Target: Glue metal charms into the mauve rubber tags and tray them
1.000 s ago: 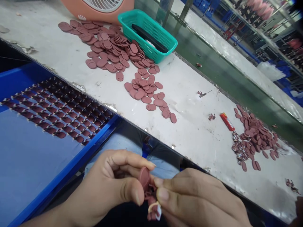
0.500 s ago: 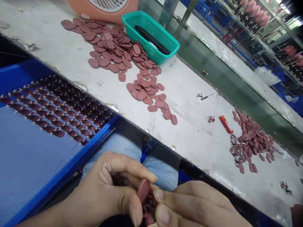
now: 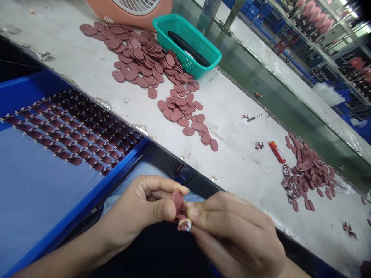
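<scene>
Over my lap, my left hand (image 3: 147, 202) pinches a reddish-brown oval disc (image 3: 177, 199) between thumb and fingers. My right hand (image 3: 234, 224) meets it from the other side, its thumb and fingertips closed on a small reddish-brown figure (image 3: 182, 224) with a cream and white part at its lower end. Disc and figure touch; whether they are joined is hidden by my fingertips. Beyond my hands, a small heap of similar oval discs (image 3: 180, 102) lies on the white table (image 3: 243, 166), some showing small holes.
At my left, a blue tray (image 3: 58, 200) holds rows of disc-and-figure pieces. A larger disc pile (image 3: 139, 54), green basket (image 3: 188, 63) and orange fan (image 3: 139, 21) stand farther back. Rightward lie a red packet (image 3: 277, 152), small figures (image 3: 286, 181) and more discs (image 3: 313, 166).
Both hands have risen toward the table edge, keeping the disc and figure together. More of the figure's cream and white end shows now. The view has shifted slightly.
</scene>
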A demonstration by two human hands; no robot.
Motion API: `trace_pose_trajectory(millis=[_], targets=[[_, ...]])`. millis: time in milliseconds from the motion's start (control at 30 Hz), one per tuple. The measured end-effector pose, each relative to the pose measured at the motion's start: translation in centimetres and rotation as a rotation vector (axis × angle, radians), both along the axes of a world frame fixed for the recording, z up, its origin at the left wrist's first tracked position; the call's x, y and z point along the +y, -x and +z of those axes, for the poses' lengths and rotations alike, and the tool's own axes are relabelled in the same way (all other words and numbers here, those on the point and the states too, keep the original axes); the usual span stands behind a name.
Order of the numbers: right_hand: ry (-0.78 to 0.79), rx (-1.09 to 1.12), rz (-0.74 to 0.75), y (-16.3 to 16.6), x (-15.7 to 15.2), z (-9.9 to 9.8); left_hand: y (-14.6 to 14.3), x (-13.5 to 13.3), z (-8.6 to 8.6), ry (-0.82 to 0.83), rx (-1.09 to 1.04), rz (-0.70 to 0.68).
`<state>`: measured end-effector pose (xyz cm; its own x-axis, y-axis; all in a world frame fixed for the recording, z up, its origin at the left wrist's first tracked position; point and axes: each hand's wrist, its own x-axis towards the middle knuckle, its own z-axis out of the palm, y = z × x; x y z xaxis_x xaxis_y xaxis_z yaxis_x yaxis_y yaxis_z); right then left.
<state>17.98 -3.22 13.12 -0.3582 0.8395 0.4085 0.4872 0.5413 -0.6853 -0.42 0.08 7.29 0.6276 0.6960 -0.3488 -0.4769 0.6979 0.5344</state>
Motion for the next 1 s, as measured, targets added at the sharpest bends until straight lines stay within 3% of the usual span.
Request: trace_pose_trajectory(millis=[233, 567, 1000], targets=[[0.02, 0.118, 0.001, 0.1, 0.8, -0.8, -0.3, 0.1, -0.3, 0.035, 0.079, 0.06], [0.06, 0.036, -0.03, -0.2, 0.9, -1.0, -0.1, 0.7, -1.1, 0.105, 0.086, -0.074], [0.179, 0.106, 0.013, -1.5, 2.0, -2.0, -0.8, 1.0, -1.3, 0.192, 0.033, -0.096]])
